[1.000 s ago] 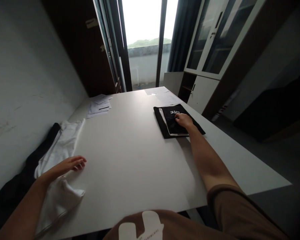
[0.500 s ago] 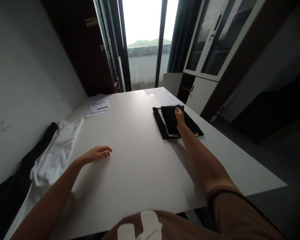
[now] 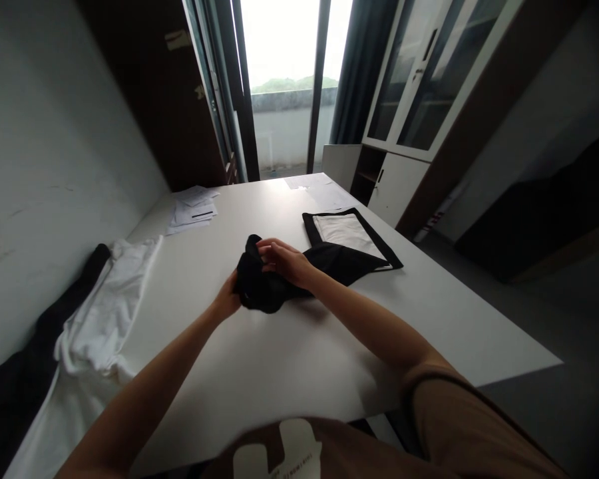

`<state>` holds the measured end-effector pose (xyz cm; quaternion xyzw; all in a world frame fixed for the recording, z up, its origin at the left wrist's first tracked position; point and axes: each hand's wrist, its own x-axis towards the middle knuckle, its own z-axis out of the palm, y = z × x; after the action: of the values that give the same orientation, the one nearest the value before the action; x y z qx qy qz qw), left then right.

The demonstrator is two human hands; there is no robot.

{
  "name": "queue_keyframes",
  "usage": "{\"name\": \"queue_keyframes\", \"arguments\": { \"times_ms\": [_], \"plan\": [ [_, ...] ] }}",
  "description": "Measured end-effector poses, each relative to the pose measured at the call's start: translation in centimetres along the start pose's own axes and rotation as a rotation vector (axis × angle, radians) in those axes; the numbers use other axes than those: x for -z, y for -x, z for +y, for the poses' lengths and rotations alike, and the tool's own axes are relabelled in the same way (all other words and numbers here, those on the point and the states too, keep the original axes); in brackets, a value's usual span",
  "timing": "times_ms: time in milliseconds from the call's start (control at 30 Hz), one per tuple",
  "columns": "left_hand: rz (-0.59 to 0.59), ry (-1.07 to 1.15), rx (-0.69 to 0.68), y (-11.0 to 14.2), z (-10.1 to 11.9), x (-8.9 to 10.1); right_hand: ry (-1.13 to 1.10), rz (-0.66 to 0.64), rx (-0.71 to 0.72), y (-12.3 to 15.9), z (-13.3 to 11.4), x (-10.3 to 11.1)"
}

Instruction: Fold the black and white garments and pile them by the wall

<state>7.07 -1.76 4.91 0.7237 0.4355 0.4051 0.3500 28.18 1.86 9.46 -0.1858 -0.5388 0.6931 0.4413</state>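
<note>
Head view: both hands closed on a bunched black garment (image 3: 264,293) above the middle of the white table (image 3: 289,359). Right hand (image 3: 287,261) grips the top of the bundle, fingers curled over the cloth. Left hand (image 3: 228,301) holds the bundle from the near-left side, partly hidden behind the fabric. A tail of the garment trails right toward a folded stack (image 3: 352,236), white cloth on top of black, lying flat near the table's right edge. Trailing end looks to touch the stack; overlap cannot be told. At the left edge, against the wall, a crumpled white garment (image 3: 104,313) lies over dark cloth (image 3: 14,392). Loose papers (image 3: 192,209) sit at the far left corner, well apart from the hands.
</note>
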Motion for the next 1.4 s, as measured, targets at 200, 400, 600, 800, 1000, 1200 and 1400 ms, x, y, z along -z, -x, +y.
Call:
{"name": "queue_keyframes", "arguments": {
  "times_ms": [200,400,600,800,1000,1200,1400],
  "plan": [
    [0.381,0.498,0.456,-2.3,-2.4,0.7,0.545,-0.155,0.023,0.7,1.1,2.1],
    [0.519,0.975,0.621,-2.2,-4.6,1.2,0.897,-0.337,0.096,1.5,2.0,2.1],
    [0.681,1.100,0.524,-1.8,-4.9,2.2,1.272,-0.145,0.226,1.7,4.3,1.9],
    [0.474,1.098,0.554,-1.8,-3.3,2.3,1.113,0.057,0.099,1.1,5.2,0.8],
    [0.502,0.989,0.413,-1.9,0.2,4.5,0.386,-0.114,-0.106,1.1,-0.4,-1.1],
    [0.426,0.815,0.335,-0.6,4.0,5.8,0.110,-0.030,-0.013,1.9,-5.6,-2.6],
    [0.163,0.548,0.152,0.8,7.2,4.8,0.371,-0.085,0.232,0.5,-5.2,-4.4]
  ]
}}
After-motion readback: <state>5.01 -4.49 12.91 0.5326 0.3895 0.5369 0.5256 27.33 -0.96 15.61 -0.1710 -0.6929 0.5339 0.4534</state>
